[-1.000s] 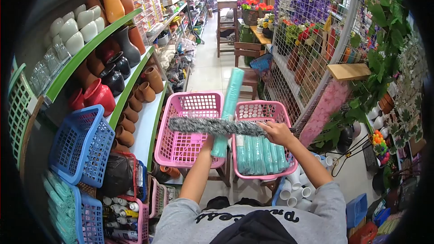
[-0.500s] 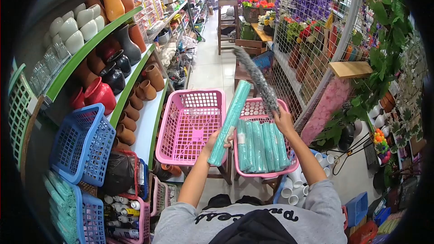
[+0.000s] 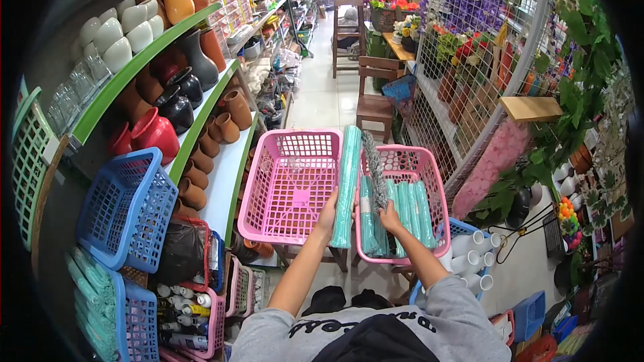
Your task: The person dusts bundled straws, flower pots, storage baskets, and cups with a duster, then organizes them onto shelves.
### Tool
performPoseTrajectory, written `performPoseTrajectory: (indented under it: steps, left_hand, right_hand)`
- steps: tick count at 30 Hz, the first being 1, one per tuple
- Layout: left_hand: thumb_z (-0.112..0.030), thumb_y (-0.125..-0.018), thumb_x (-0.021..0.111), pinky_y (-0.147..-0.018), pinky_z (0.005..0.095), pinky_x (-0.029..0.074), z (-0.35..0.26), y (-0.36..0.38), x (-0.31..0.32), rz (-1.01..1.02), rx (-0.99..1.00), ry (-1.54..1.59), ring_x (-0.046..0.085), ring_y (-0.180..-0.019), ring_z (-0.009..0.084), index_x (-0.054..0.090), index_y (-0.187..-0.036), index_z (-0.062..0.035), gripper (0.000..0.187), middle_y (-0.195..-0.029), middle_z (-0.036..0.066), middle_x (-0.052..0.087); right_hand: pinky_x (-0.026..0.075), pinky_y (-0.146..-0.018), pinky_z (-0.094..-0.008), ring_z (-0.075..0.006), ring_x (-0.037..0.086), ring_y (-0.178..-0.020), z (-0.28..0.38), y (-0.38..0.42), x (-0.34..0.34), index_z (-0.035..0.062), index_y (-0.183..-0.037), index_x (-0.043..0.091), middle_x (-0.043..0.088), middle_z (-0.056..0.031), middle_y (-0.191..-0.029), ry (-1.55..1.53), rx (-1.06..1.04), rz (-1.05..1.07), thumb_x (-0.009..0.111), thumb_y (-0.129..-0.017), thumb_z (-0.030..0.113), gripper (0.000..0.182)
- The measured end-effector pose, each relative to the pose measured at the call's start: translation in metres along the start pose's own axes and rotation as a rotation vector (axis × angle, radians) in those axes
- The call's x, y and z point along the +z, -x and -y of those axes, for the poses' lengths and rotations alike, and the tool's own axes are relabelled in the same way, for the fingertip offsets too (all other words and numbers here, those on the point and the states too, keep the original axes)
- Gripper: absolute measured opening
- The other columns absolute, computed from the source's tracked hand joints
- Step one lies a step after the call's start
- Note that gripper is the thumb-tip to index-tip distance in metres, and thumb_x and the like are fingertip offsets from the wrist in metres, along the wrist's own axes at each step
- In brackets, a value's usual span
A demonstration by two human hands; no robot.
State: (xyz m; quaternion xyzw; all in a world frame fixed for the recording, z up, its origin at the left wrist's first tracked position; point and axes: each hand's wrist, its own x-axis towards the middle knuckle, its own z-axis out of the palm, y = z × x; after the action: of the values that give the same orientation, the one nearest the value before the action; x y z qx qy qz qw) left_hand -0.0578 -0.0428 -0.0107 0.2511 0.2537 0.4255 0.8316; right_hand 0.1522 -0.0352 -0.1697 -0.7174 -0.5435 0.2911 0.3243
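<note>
My left hand point(image 3: 328, 213) is closed round a long teal plastic-wrapped roll point(image 3: 347, 184), held upright over the gap between two pink baskets. My right hand point(image 3: 389, 217) grips the lower end of a dark grey tinsel-like bundle point(image 3: 373, 167), which slants up beside the roll. Beneath my right hand, the right pink basket point(image 3: 439, 218) holds several teal wrapped rolls point(image 3: 419, 211) lying side by side. The left pink basket point(image 3: 251, 218) shows its bare lattice bottom.
Shelves with clay pots point(image 3: 236, 108) and white bowls point(image 3: 139, 37) line the left. Blue baskets point(image 3: 127, 208) stand at lower left. A wooden chair point(image 3: 374, 104) is ahead in the aisle. Wire mesh point(image 3: 463, 114) and white vases point(image 3: 469, 255) are on the right.
The grey bundle has swung down and left, close to the teal roll. My right hand has lowered over the right basket. The teal roll has turned more upright, and the view has shifted slightly.
</note>
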Motion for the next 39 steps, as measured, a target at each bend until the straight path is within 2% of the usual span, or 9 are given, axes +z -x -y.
performPoseTrajectory:
  steps: [1,4,10,14,19,23,26,32,39]
  left_hand:
    - [-0.042,-0.091,0.033,-0.053,0.0243,0.048,0.002,-0.001,-0.009,0.068,0.015,0.017,0.055,-0.072,0.011,0.047,-0.111,-0.0027,0.046,-0.084,0.004,0.056]
    - [-0.042,-0.091,0.033,-0.053,0.024,0.049,0.004,0.001,-0.013,0.034,0.049,-0.011,0.056,-0.072,0.0111,0.048,-0.111,-0.0029,0.046,-0.085,0.004,0.056]
    - [-0.045,-0.091,0.031,-0.054,0.0236,0.048,-0.009,0.017,-0.007,0.024,-0.037,-0.005,0.055,-0.058,0.0125,0.049,-0.111,-0.0043,0.049,-0.079,0.006,0.057]
    - [-0.045,-0.09,0.033,-0.052,0.0246,0.05,-0.012,0.026,0.001,0.0,0.014,0.007,0.058,-0.064,0.0134,0.05,-0.108,-0.0068,0.045,-0.08,0.007,0.059]
    - [-0.039,-0.092,0.031,-0.063,0.0282,0.051,-0.02,0.037,-0.013,0.119,0.122,-0.04,0.058,-0.074,0.0146,0.048,-0.112,-0.0044,0.043,-0.09,0.007,0.059]
    - [-0.026,-0.095,0.028,-0.067,0.0245,0.046,-0.018,0.08,0.004,-0.108,0.339,-0.081,0.054,-0.078,0.0111,0.045,-0.114,-0.0056,0.033,-0.095,0.006,0.055]
    - [-0.027,-0.095,0.028,-0.081,0.0263,0.041,-0.023,0.113,0.01,-0.199,0.476,-0.145,0.05,-0.092,0.0119,0.042,-0.117,-0.0044,0.034,-0.101,0.006,0.051]
    - [-0.029,-0.094,0.032,-0.082,0.0258,0.039,-0.008,0.182,0.019,-0.356,0.659,-0.268,0.048,-0.093,0.0109,0.041,-0.117,-0.0041,0.035,-0.101,0.004,0.049]
    - [-0.013,-0.089,0.042,-0.102,0.0299,0.021,0.032,0.278,0.038,-0.629,0.988,-0.586,0.024,-0.125,0.0188,0.014,-0.135,-0.0002,0.055,-0.136,0.012,0.024]
  right_hand:
    - [0.039,-0.085,-0.0465,-0.0461,0.05,-0.096,-0.004,-0.003,0.008,-0.006,-0.121,0.025,0.048,-0.0346,-0.103,-0.097,0.006,0.041,0.052,-0.08,0.016,0.054]
    - [0.039,-0.087,-0.0433,-0.0425,0.05,-0.098,-0.033,-0.009,0.04,-0.0041,-0.117,0.033,0.052,-0.0301,-0.101,0.023,-0.177,-0.012,0.057,-0.075,0.014,0.052]
    - [0.034,-0.093,-0.0419,-0.0429,0.039,-0.109,0.024,0.016,0.01,-0.0073,-0.128,0.022,0.037,-0.0301,-0.116,0.239,0.082,0.076,0.061,-0.074,0.02,0.072]
    - [0.037,-0.09,-0.0411,-0.0366,0.043,-0.107,0.067,0.018,0.005,-0.0056,-0.124,0.032,0.04,-0.0264,-0.118,0.06,-0.292,-0.175,0.058,-0.078,0.022,0.059]
    - [0.045,-0.079,-0.0292,-0.0176,0.048,-0.098,0.201,0.076,-0.038,0.0056,-0.128,0.034,0.046,-0.0103,-0.116,-0.731,-0.277,0.166,0.045,-0.089,0.022,0.044]
    - [0.041,-0.083,-0.0288,-0.0155,0.046,-0.101,0.227,0.116,-0.024,0.0045,-0.13,0.031,0.045,-0.0091,-0.117,-0.708,-0.296,0.308,0.047,-0.088,0.022,0.048]
    - [0.037,-0.088,-0.0277,-0.0148,0.044,-0.105,0.251,0.148,-0.021,0.0046,-0.13,0.031,0.045,-0.0093,-0.116,-0.851,-0.323,0.441,0.05,-0.087,0.019,0.048]
    - [0.035,-0.091,-0.0298,-0.0166,0.043,-0.108,0.252,0.192,-0.007,0.0061,-0.131,0.028,0.042,-0.0106,-0.12,-0.924,-0.469,0.655,0.049,-0.088,0.017,0.049]
    - [0.033,-0.092,-0.0298,-0.017,0.042,-0.11,0.254,0.27,0.001,0.0045,-0.127,0.031,0.042,-0.0112,-0.119,-0.99,-0.376,0.988,0.05,-0.087,0.016,0.046]
